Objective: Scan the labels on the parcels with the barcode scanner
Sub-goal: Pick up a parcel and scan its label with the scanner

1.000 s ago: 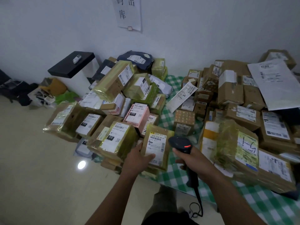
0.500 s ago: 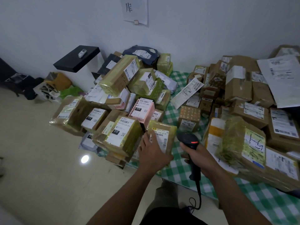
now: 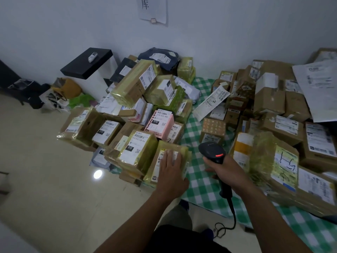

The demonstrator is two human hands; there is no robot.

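Observation:
A black corded barcode scanner (image 3: 213, 152) with a red light on its head is gripped in my right hand (image 3: 225, 170) over the green checked tablecloth (image 3: 202, 189). My left hand (image 3: 171, 172) lies flat, fingers spread, on a yellow-taped parcel (image 3: 165, 162) at the table's near edge and covers most of its white label. To the left lies a taped parcel with a "010" label (image 3: 135, 149). Behind stands a pink box marked "070" (image 3: 159, 123). Many labelled cardboard parcels are heaped on the left and on the right (image 3: 284, 125).
A large taped parcel marked by hand (image 3: 275, 161) sits right of the scanner. A small patterned box (image 3: 213, 129) stands mid-table. A black-topped white cabinet (image 3: 87, 64) and bags (image 3: 63, 92) are on the floor at the left wall. The scanner cable (image 3: 231, 218) hangs down.
My left hand slid from the parcel's left edge up onto its top and now covers the label. The parcel has tipped flatter. The scanner stayed in my right hand.

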